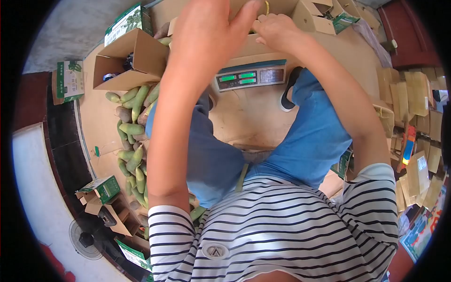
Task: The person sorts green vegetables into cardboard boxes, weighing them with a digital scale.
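My left hand (206, 30) reaches to the top edge of the head view. Its thumb stretches to the right, while its other fingers are cut off by the frame. Close beside it, my right hand (277, 32) has its fingers curled in; what they hold, if anything, is hidden. A yellow strand (267, 6) shows just above the right fingers. Both hands are over an open cardboard box (251, 57), mostly hidden by them. Below the box is the front panel of an electronic scale (251, 76), with lit green displays, between my feet.
Long green radish-like vegetables (139, 102) lie piled on the left. An open carton (148, 61) stands above them. More cartons (319, 16) are at the upper right. Flattened cardboard (416, 94) is stacked at right. A fan (86, 239) stands at lower left.
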The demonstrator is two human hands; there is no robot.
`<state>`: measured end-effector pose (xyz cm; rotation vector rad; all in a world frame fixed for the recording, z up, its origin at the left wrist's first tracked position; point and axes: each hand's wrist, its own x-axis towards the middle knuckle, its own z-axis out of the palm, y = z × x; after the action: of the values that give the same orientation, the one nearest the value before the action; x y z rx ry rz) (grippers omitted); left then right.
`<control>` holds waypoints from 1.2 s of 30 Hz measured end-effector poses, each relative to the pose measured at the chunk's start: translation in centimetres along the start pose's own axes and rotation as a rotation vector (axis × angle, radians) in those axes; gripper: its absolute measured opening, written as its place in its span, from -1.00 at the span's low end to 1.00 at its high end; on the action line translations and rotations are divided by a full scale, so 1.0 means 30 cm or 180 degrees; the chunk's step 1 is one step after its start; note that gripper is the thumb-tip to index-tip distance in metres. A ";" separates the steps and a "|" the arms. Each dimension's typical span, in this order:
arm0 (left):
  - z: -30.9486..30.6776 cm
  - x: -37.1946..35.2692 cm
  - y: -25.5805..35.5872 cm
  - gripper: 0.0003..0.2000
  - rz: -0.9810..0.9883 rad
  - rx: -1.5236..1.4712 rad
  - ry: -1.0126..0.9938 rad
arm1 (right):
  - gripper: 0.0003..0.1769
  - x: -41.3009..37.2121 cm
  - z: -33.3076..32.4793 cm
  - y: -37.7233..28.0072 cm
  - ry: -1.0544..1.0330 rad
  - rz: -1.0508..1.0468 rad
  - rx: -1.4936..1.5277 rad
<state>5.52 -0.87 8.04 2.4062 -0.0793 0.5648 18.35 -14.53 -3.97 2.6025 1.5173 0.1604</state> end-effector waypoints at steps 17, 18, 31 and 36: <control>0.105 -0.087 -0.229 -0.64 -0.0246 0.1729 -0.1654 | -0.77 -0.064 -0.121 -0.096 -0.0963 -0.0006 0.0603; 0.106 -0.086 -0.235 -0.64 -0.0229 0.1734 -0.1662 | -0.77 -0.066 -0.117 -0.096 -0.0923 -0.0034 0.0590; 0.117 -0.086 -0.246 -0.63 -0.0197 0.1813 -0.1807 | -0.84 -0.061 -0.091 -0.115 -0.0719 -0.0220 0.0586; 0.123 -0.084 -0.244 -0.63 -0.0214 0.1855 -0.1845 | -0.82 -0.053 -0.101 -0.126 -0.0849 -0.0167 0.0626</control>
<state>6.07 2.36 0.11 3.0562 -0.0890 -0.1941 13.85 -13.91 -1.63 2.5927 1.5708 -0.3443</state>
